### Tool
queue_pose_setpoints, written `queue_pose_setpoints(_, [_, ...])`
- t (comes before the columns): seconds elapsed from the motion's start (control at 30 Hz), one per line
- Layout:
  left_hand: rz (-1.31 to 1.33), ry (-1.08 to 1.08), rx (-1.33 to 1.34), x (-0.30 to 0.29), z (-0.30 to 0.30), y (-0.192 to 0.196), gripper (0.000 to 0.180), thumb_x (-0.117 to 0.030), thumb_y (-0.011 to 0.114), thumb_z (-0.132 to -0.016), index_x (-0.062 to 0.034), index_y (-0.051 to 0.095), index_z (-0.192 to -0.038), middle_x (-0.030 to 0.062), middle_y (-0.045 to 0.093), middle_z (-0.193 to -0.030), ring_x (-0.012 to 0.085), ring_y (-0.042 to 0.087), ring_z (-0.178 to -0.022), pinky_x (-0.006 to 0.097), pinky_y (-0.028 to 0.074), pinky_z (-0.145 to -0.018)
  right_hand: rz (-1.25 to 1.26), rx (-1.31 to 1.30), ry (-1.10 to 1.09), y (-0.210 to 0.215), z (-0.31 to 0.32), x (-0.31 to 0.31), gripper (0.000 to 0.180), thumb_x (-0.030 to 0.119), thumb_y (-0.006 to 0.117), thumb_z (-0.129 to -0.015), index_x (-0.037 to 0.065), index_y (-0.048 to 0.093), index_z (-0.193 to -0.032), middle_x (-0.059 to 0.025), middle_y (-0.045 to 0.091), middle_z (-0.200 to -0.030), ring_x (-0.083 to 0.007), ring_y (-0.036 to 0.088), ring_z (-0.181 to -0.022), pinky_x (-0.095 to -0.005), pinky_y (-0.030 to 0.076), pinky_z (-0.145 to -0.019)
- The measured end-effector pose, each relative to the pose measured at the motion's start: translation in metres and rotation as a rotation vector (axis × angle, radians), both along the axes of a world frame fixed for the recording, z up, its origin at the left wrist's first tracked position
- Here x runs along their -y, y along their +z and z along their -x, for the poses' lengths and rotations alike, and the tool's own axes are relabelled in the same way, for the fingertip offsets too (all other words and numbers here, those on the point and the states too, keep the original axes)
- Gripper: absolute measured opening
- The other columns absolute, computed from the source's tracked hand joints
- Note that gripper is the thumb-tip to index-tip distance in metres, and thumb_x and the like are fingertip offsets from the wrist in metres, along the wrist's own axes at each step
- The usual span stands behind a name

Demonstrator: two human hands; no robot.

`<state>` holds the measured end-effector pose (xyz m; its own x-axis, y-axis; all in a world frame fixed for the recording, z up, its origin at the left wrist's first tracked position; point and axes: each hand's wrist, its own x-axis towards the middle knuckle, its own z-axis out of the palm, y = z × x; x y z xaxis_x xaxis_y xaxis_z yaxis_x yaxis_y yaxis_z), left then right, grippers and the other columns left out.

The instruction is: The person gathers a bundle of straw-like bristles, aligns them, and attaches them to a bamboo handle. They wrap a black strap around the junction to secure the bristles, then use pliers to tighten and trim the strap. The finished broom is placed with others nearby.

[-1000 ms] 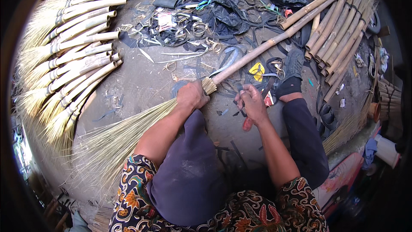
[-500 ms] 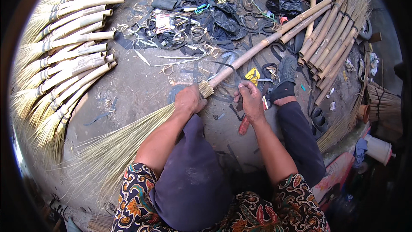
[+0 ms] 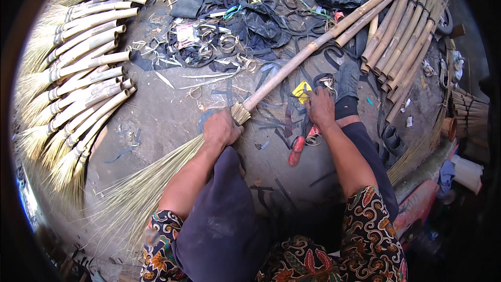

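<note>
My left hand (image 3: 222,128) is wrapped round the bound end of a broom, where pale straw bristles (image 3: 151,183) fan out toward the lower left. From that end a long bamboo handle (image 3: 292,68) runs up to the right. Down by my right shoe, my right hand (image 3: 320,105) has its fingers bent together at the edge of a yellow object (image 3: 301,92), among dark rubber strips; whatever the fingertips hold is hidden. Just below lies a red-handled tool (image 3: 296,151), its kind unclear.
Finished-looking short brooms (image 3: 99,42) lie in a row at the left. More bamboo-handled brooms (image 3: 396,42) are stacked at the upper right. Rubber scraps and a black plastic bag (image 3: 266,26) litter the far floor. My shoe (image 3: 348,79) stands right of my right hand.
My right hand has left the handle, where it pinched a dark strip, and dropped right to the floor beside the yellow object. My left hand keeps its hold on the broom.
</note>
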<state>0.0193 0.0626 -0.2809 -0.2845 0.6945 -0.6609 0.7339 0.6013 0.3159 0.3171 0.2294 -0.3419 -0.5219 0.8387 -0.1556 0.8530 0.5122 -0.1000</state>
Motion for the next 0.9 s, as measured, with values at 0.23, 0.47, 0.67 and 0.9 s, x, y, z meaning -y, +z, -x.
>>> queue_pose_setpoints(0.23, [0.041,-0.03,-0.016,-0.003,-0.004,0.002,0.058,-0.036,0.079,-0.082,0.0008,0.063,-0.123,0.0256,0.074,-0.113,0.0419,0.072,-0.108,0.05,0.057,-0.094,0.156,-0.074,0.142,-0.013,0.033,0.014,0.026,0.022,0.066,-0.096,0.005,0.069,-0.115,-0.0142,0.072,-0.094,-0.0333,0.068,-0.098,-0.047,0.047,-0.093])
queue_pose_setpoints(0.47, [0.047,-0.002,-0.004,-0.001,-0.003,0.003,0.053,-0.032,0.077,-0.083,-0.0002,0.063,-0.123,0.0247,0.074,-0.115,0.0415,0.073,-0.108,0.048,0.059,-0.094,0.943,-0.767,-0.457,0.054,0.067,0.074,0.031,0.025,0.058,-0.107,-0.002,0.063,-0.121,-0.0052,0.069,-0.075,-0.0085,0.059,-0.064,-0.0282,0.048,-0.062])
queue_pose_setpoints(0.67, [0.012,0.033,0.027,0.004,-0.001,-0.004,0.05,-0.03,0.078,-0.084,-0.0014,0.065,-0.122,0.0258,0.074,-0.115,0.0408,0.073,-0.108,0.048,0.059,-0.095,1.158,-1.026,-0.372,0.09,0.116,0.119,0.026,0.025,0.055,-0.111,0.003,0.063,-0.12,-0.0013,0.066,-0.08,-0.0057,0.056,-0.064,-0.0224,0.045,-0.059])
queue_pose_setpoints(0.9, [-0.058,0.029,0.03,0.011,-0.001,-0.021,0.066,-0.033,0.079,-0.084,0.0048,0.055,-0.132,0.0275,0.074,-0.108,0.0423,0.074,-0.101,0.049,0.06,-0.089,1.11,-0.715,-0.597,0.068,0.135,0.123,0.03,0.032,0.06,-0.107,0.003,0.069,-0.106,0.0018,0.057,-0.066,-0.006,0.047,-0.051,-0.0234,0.038,-0.047])
